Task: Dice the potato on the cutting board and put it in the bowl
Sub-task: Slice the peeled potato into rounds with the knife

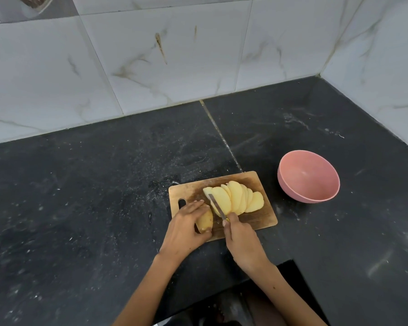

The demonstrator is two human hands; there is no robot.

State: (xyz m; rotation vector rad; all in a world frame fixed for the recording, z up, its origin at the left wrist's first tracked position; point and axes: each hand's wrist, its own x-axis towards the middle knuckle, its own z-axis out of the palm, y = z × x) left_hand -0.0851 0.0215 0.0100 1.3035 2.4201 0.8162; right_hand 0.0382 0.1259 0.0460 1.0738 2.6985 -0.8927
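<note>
Forearms came up from 6 o'clock, meeting over the cutting board. Left hand curled around the uncut potato end, fingers pointing to 1 o'clock. Right hand gripped the knife, its blade lying across the fanned potato slices. Pink bowl stood apart at 2 o'clock on the black counter.

Soft, even, dim light; wide-angle bending at edges; sharp centre.

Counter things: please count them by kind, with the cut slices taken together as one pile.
Cutting board: 1
Bowl: 1
Knife: 1
Potato end piece: 1
Pile of slices: 1
Total: 5
</note>
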